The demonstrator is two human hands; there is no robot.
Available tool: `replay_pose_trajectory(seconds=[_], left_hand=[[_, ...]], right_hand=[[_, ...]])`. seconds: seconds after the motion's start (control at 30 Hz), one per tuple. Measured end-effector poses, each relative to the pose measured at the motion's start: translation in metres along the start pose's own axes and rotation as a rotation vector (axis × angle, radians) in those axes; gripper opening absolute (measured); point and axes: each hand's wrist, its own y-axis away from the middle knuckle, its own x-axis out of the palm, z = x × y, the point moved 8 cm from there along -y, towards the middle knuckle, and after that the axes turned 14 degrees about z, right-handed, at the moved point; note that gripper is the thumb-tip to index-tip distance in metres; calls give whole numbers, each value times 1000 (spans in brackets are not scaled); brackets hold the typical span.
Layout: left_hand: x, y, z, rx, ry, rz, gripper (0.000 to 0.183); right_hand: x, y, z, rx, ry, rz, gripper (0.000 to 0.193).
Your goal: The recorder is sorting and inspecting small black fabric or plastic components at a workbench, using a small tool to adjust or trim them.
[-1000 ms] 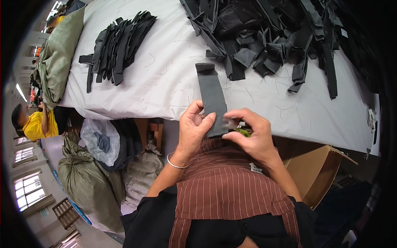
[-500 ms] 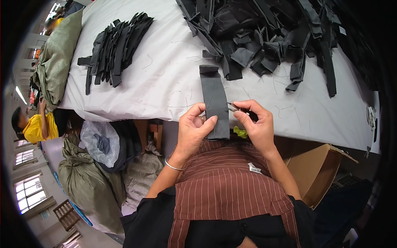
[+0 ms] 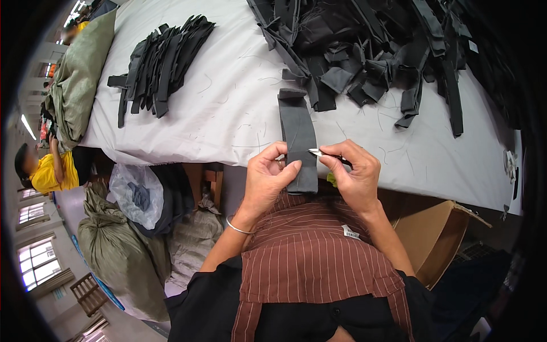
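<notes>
Between thumb and fingers, my left hand (image 3: 269, 170) pinches the left edge of a dark grey fabric strip (image 3: 297, 128). The strip hangs over the table's front edge, and its far end is folded over. Loose threads lie across its face. My right hand (image 3: 356, 171) is closed round small thread snips (image 3: 317, 152) with pale metal tips. Those tips lie over the strip's right edge, close to my left thumb. Most of the snips' dark body is hidden in my fingers.
A bundle of dark strips (image 3: 162, 65) lies at the table's left, a larger heap (image 3: 364, 51) at the far right. Thread scraps dot the white cloth (image 3: 199, 131). Below are stuffed sacks (image 3: 117, 245), a clear plastic bag (image 3: 137, 196) and a cardboard box (image 3: 430, 239). A person in yellow (image 3: 54, 171) is at left.
The snips have turned and moved left, so their tips now overlap the strip's edge. My right fingers have closed further round them. My left hand keeps its pinch on the strip.
</notes>
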Motion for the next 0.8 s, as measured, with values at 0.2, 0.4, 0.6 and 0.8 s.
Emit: replay_pose_trajectory(seconds=[0.2,0.4,0.6,0.8], left_hand=[[2,2,-1,-58,79,8,17],[1,2,-3,-63,112,6,19],[1,1,-4,-48,94,12,18],[0,1,0,-83,77,17,19]], right_hand=[[0,-3,-2,-12,-17,54,12],[-4,-3,0,-13,-16,47,18],[-6,-4,5,-37,57,82,16],[-6,-4,11,-122,196,53,17]])
